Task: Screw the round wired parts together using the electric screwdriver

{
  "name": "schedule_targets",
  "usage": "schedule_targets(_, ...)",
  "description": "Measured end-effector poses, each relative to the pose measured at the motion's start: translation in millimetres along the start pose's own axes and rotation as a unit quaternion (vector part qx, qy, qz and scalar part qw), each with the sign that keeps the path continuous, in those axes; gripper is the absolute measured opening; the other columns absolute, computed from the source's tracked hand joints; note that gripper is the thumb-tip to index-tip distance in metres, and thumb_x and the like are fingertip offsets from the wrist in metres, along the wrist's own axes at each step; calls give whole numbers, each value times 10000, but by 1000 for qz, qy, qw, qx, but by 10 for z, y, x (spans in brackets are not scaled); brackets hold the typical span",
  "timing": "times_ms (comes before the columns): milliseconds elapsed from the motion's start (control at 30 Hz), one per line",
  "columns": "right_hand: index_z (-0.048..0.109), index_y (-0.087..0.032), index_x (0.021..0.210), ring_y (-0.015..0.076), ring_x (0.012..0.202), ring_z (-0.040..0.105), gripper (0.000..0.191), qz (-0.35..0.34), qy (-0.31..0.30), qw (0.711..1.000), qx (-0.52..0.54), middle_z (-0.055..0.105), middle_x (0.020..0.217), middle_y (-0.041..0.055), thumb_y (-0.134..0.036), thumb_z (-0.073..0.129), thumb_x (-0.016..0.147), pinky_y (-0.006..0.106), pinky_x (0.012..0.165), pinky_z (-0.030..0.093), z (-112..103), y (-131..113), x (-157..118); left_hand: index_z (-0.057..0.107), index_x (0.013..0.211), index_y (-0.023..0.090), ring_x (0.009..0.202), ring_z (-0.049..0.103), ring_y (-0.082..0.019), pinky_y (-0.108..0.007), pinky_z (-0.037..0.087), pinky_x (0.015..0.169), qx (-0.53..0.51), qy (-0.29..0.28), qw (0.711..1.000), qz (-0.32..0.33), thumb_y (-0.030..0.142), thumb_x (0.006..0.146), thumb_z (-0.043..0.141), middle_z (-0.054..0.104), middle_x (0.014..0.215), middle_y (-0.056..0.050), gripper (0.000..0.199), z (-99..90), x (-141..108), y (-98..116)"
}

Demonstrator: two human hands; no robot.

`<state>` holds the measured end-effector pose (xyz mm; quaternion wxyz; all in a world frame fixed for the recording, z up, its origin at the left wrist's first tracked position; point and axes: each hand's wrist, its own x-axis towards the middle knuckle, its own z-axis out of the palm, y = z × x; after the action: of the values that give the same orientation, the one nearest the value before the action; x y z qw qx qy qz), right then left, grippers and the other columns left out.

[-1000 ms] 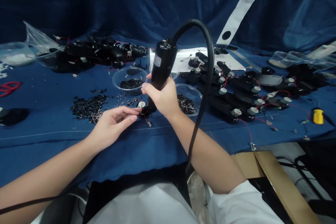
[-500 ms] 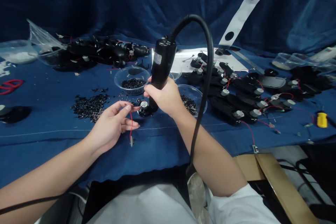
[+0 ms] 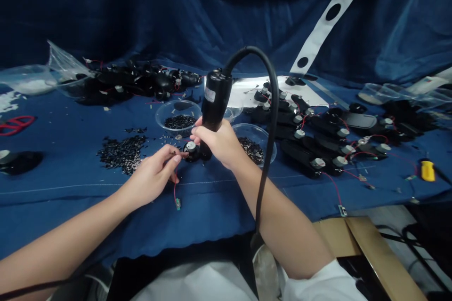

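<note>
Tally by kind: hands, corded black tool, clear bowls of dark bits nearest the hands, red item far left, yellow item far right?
Hands (left hand, right hand): 2
Corded black tool: 1
Bowls (left bowl, right bowl): 2
Red item: 1
Yellow item: 1
Total: 7

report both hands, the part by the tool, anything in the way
Right hand gripping black corded tool, near upright. Left hand at small black part with pale cylinder, beside tool's lower end; grip unclear. Cord crosses right forearm; tool tip hidden.
</note>
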<state>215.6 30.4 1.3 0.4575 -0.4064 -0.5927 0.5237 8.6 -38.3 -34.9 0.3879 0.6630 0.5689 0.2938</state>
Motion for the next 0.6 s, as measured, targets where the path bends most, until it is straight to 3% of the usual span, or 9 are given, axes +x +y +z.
schedule_targets(100,674,-232,867,198,796,703,136,-1,-8,1000,9,705,757,2,-348,723,814,366,807,588,10,16,2,588,1103,251,646,727,-212,-295,556,626,68,2,998,-11,693,1038,464,723,677,12,464,-141,51,-26)
schedule_targets(200,692,-235,895,205,851,703,182,-2,-11,1000,19,715,818,8,-383,757,814,385,831,594,24,29,-1,629,1059,224,601,705,-196,-303,562,605,5,12,1000,-21,711,980,558,743,750,-9,498,-176,101,14)
schedule_targets(333,712,-239,915,216,945,708,223,6,-4,999,36,717,909,15,-407,801,797,394,859,605,43,33,-4,733,957,196,747,740,-192,-321,626,744,-112,27,993,-21,665,830,787,762,875,-44,489,-129,131,82)
schedule_targets(500,703,-223,917,201,876,702,265,40,-23,994,100,695,907,11,-387,833,754,393,807,616,76,-4,-8,766,947,213,821,763,-206,-334,642,831,-126,45,991,-5,583,744,901,791,856,-44,443,-149,125,128)
schedule_targets(600,696,-211,899,196,854,698,257,58,-23,990,124,699,894,13,-360,829,737,421,853,615,85,-20,-6,769,920,211,823,785,-225,-363,665,846,-158,24,987,-14,571,722,930,812,871,-61,441,-193,122,145)
